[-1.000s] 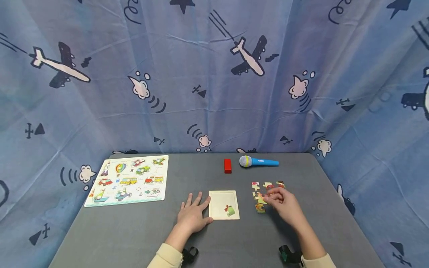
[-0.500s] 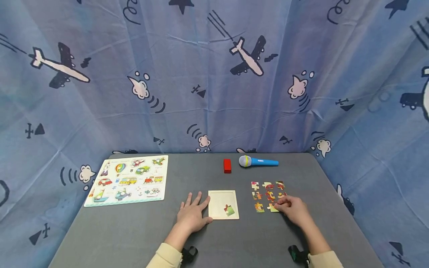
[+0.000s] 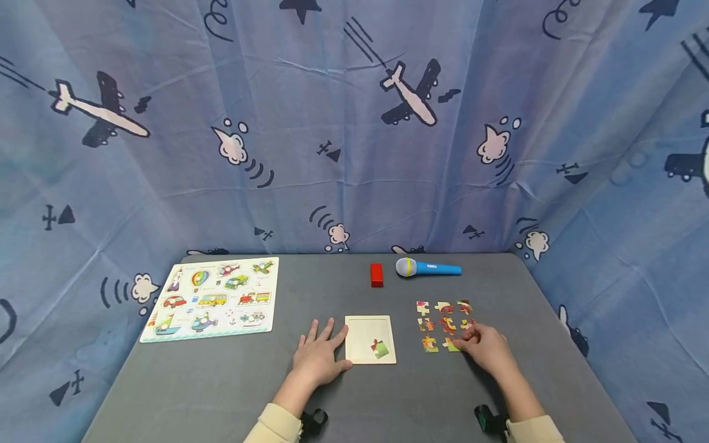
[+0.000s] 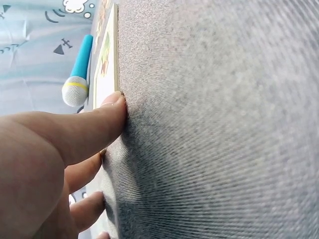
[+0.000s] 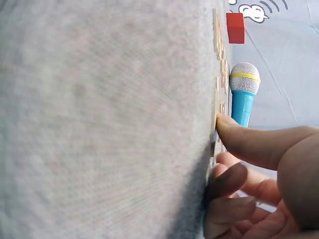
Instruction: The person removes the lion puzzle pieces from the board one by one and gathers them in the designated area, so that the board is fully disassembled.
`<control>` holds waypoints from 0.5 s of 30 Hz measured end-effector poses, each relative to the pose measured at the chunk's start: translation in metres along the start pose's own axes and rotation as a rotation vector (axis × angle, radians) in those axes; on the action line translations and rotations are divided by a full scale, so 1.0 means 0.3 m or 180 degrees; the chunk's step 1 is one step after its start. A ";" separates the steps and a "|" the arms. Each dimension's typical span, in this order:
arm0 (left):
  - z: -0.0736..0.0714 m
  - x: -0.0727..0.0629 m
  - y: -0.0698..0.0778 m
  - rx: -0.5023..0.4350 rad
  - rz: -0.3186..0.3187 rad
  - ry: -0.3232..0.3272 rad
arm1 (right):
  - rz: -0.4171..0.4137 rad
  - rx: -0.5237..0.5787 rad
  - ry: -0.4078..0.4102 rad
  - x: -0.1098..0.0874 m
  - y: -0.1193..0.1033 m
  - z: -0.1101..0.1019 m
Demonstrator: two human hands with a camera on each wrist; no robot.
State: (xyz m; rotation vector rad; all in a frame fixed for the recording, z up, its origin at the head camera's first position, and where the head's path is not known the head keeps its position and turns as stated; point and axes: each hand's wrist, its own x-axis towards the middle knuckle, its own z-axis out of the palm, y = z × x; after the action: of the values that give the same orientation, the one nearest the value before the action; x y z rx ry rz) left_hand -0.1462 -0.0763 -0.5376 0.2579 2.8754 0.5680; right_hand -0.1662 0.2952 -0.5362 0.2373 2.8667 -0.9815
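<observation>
My left hand (image 3: 317, 357) lies on the table with fingers spread, its thumb and index fingertips at the left edge of a small square puzzle tray (image 3: 360, 329). One green and red jigsaw piece (image 3: 380, 349) lies askew inside, toward the tray's lower right. To the right, my right hand (image 3: 490, 349) pinches a green-yellow jigsaw piece (image 3: 451, 345) low against the table, partly covering it. Its thumb (image 5: 232, 129) is at the piece in the right wrist view, the other fingers curled beneath. Several other jigsaw pieces (image 3: 448, 325) lie in spaced rows beside it.
Behind the pieces lie a blue toy microphone (image 3: 437, 269) and a red block (image 3: 376, 275). A vehicle picture board (image 3: 213, 301) lies at the back left of the grey table (image 3: 221, 387). A patterned blue curtain (image 3: 343, 123) hangs behind.
My right hand has moved right and slightly toward me, bringing the green-yellow piece from over the other pieces to the bottom row. The left hand keeps its place.
</observation>
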 end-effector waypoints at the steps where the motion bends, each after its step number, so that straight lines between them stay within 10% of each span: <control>1: 0.000 0.000 0.000 -0.0002 0.0000 0.0000 | -0.0011 0.0000 0.0039 -0.001 0.000 0.000; 15: -0.002 -0.003 -0.004 -0.0037 0.0034 0.0009 | -0.0678 0.0381 0.0368 -0.041 -0.200 -0.016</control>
State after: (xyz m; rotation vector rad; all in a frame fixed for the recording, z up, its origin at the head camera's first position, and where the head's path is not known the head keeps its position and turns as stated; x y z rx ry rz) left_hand -0.1456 -0.0779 -0.5375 0.2708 2.8744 0.5873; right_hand -0.1650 0.2499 -0.4946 -0.0037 2.9887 -1.2165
